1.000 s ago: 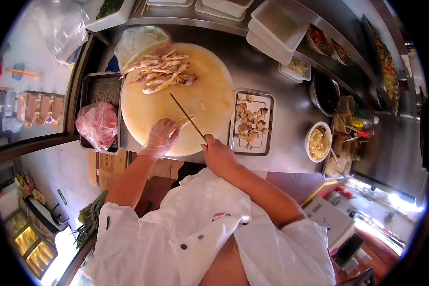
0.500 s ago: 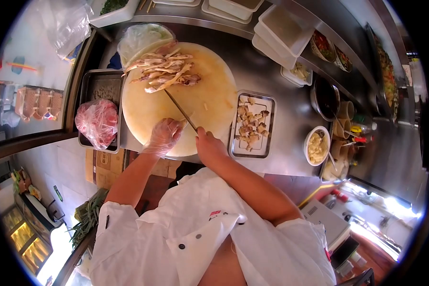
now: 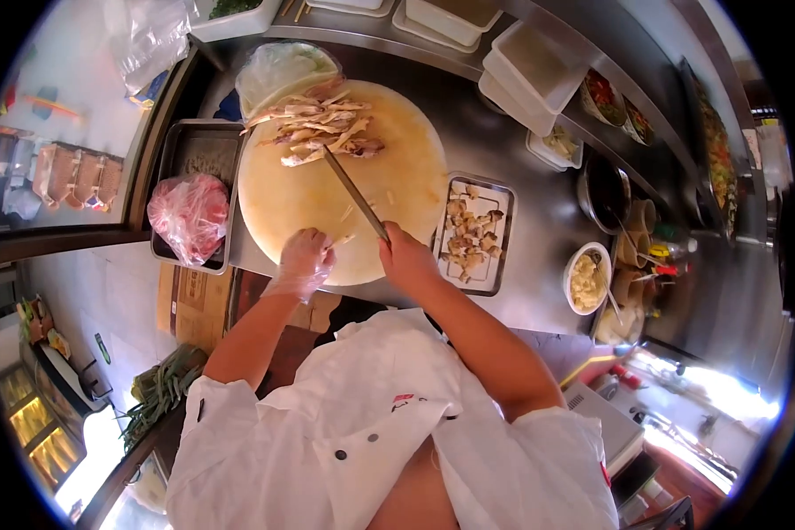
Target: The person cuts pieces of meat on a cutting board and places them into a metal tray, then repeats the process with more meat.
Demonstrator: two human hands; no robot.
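Knife (image 3: 355,193) sits gripped in my right hand (image 3: 408,257); gloved left hand (image 3: 304,257) curls loosely, holding nothing I can see, at the cutting board (image 3: 283,199) near edge.

No writing can be read anywhere. The small red mark on the white jacket (image 3: 404,402) is too blurred to make out.

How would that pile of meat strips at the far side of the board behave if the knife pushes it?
The meat strips lie loose and criss-crossed, so they would probably scatter or slide piecemeal rather than move together. They look thin and limp, likely floppy when lifted. The round cutting board looks smooth, so the knife should sweep them easily.
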